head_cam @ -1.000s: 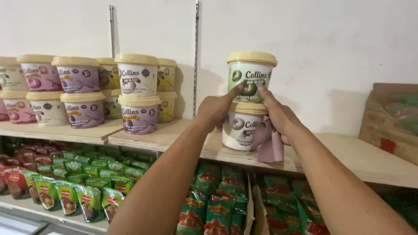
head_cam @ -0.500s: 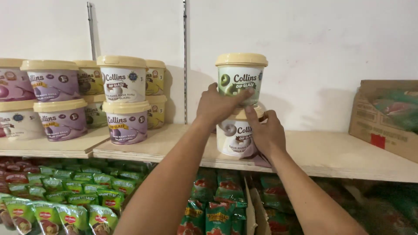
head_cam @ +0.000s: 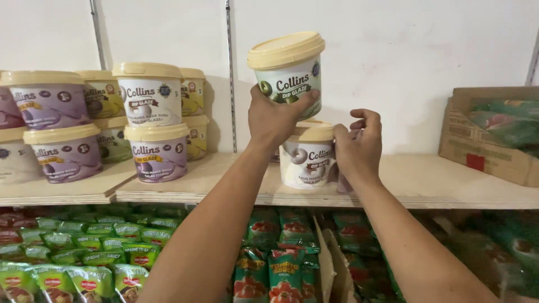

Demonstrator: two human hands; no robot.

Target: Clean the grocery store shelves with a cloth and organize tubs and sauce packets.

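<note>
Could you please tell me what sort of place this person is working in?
Most likely a grocery shop or its stockroom: a wooden shelf carries stacked tubs, rows of sauce pouches fill the rack below, and a cardboard box sits to the side.

The right hand (head_cam: 358,147) hides the lower tub's (head_cam: 306,157) right side

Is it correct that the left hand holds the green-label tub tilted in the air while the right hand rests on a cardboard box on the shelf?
Not quite. In the head view the right hand rests on a white tub, not the cardboard box. The left hand does hold the green-label tub tilted.
</note>
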